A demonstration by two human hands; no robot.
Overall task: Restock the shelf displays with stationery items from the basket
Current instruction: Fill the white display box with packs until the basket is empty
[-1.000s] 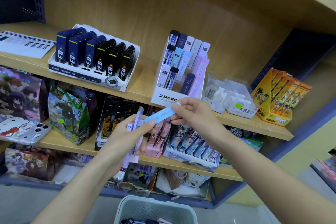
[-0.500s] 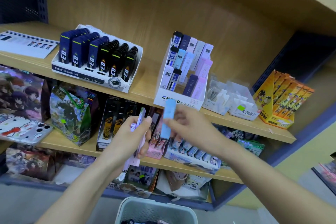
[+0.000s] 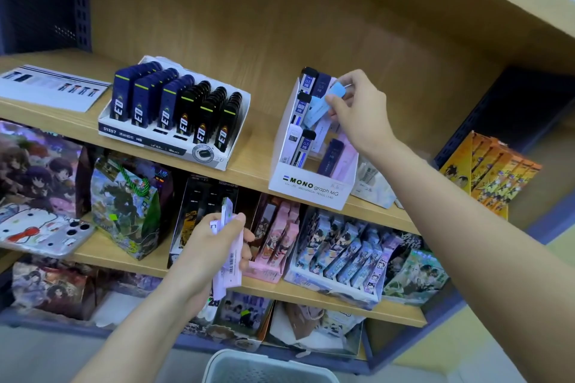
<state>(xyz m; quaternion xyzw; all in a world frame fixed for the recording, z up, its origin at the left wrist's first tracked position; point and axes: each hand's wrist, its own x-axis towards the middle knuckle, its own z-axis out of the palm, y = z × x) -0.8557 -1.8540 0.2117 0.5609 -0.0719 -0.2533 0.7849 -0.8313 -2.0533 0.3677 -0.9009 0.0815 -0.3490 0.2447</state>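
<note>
**Blue lead case at the MONO box**

On the upper shelf [image 3: 256, 163], the white MONO display box [image 3: 311, 188] stands between a tray of dark blue and black cases [image 3: 174, 121] on its left and clear packets [image 3: 373, 186] and orange boxes [image 3: 488, 171] on its right. Black, navy, white and pink cases already crowd its stepped rows. The right hand [image 3: 357, 109] pinches a light blue lead case [image 3: 322, 106] between thumb and fingers at the box's upper rows. The case's long axis is tilted, upper end up-right, lower end down-left among the leaning cases. The left hand [image 3: 211, 252], lower down before the middle shelf, grips a bundle of pale cases [image 3: 231, 260] standing near upright. The basket [image 3: 249, 357] shows its rim at the bottom edge.
</note>
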